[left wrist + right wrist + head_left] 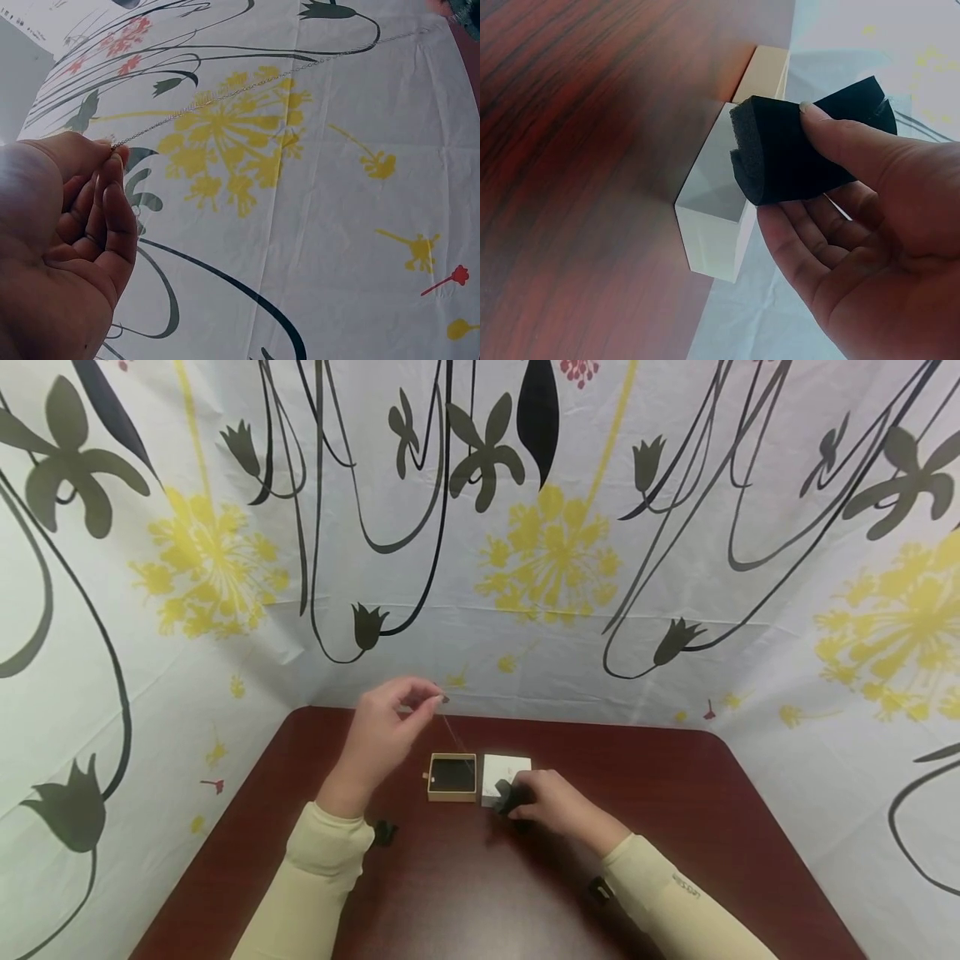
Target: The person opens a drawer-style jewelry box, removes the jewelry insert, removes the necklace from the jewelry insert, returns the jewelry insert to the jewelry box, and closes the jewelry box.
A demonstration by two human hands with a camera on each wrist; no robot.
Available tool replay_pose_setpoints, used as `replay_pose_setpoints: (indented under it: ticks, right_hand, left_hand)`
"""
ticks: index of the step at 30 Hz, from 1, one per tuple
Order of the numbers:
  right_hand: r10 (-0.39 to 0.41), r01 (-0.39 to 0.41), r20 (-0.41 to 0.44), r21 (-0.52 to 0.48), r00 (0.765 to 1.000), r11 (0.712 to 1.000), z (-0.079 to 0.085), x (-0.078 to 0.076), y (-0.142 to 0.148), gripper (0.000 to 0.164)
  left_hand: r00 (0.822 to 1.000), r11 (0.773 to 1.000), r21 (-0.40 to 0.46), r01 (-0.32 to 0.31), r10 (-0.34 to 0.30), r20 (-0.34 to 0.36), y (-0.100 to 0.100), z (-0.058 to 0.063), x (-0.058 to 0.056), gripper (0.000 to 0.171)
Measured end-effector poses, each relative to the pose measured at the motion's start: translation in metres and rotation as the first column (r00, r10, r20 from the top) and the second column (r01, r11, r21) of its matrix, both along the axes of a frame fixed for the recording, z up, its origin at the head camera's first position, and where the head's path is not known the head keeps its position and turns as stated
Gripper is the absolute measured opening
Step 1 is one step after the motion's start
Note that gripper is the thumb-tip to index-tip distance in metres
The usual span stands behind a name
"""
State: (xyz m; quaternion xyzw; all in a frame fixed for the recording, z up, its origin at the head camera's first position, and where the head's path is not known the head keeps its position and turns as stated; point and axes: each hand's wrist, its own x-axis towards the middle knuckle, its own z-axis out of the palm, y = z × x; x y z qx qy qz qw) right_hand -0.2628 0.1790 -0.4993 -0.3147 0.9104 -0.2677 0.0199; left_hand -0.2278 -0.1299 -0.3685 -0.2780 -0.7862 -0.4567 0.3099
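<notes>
Raised over the far part of the table, my left hand (386,722) pinches one end of a thin silver chain (217,100) between thumb and fingertips. The chain slants down, pulled nearly straight, toward the foam in my other hand. My right hand (558,806) grips a bent black foam pad (787,146), thumb on top and fingers beneath. That foam is just in front of a white box (709,180) and overlaps it in the head view. Left of the white box, a small tan-edged box (430,789) has a dark inside and a little tab on its left side.
A small black piece (385,832) lies on the dark red table (442,893) beside my left sleeve. Another small black object (600,889) lies by my right sleeve. A patterned white cloth (420,585) hangs behind the table and along both sides.
</notes>
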Motion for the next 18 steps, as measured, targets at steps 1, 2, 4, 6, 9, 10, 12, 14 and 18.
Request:
replay_pose_setpoints:
  ticks: [1, 2, 4, 6, 9, 10, 12, 14, 18]
  right_hand:
    - [0.0, 0.0, -0.004, -0.002, 1.0, 1.0, 0.0, 0.0, 0.0, 0.026]
    - [-0.001, 0.001, -0.007, -0.002, 1.0, 1.0, -0.001, 0.0, 0.001, 0.026]
    - [-0.003, 0.003, -0.015, -0.001, 1.0, 1.0, 0.0, 0.0, 0.001, 0.026]
    - [-0.003, 0.003, -0.023, 0.005, 1.0, 1.0, 0.0, 0.0, 0.002, 0.026]
    - [-0.001, 0.001, -0.028, 0.01, 1.0, 1.0, 0.0, 0.001, 0.002, 0.026]
    - [0.0, 0.001, -0.029, 0.011, 1.0, 1.0, 0.0, 0.001, 0.002, 0.026]
    - [0.0, 0.0, -0.027, 0.011, 1.0, 1.0, 0.0, 0.002, 0.003, 0.025]
    - [0.0, 0.001, -0.022, 0.011, 1.0, 1.0, 0.0, 0.002, 0.003, 0.025]
    - [0.0, 0.0, -0.018, 0.008, 1.0, 1.0, 0.0, 0.003, 0.002, 0.025]
  left_hand:
    - [1.0, 1.0, 0.003, -0.002, 0.002, 0.0, -0.001, 0.001, 0.0, 0.008]
    - [1.0, 1.0, 0.004, -0.002, 0.002, 0.001, -0.001, 0.001, 0.0, 0.008]
    - [1.0, 1.0, 0.006, 0.004, -0.004, 0.013, -0.003, 0.002, -0.001, 0.008]
    - [0.999, 1.0, 0.003, 0.012, -0.012, 0.032, -0.004, 0.003, -0.001, 0.008]
    - [0.998, 1.0, -0.02, 0.008, -0.006, 0.058, -0.008, 0.004, -0.001, 0.008]
    - [0.998, 1.0, -0.031, 0.002, 0.0, 0.064, -0.009, 0.004, -0.001, 0.009]
    - [0.997, 0.999, -0.053, -0.009, 0.012, 0.07, -0.012, 0.005, -0.001, 0.009]
    - [0.997, 0.997, -0.071, -0.025, 0.03, 0.073, -0.015, 0.006, -0.001, 0.01]
    - [0.996, 0.996, -0.079, -0.045, 0.051, 0.074, -0.02, 0.006, -0.003, 0.012]
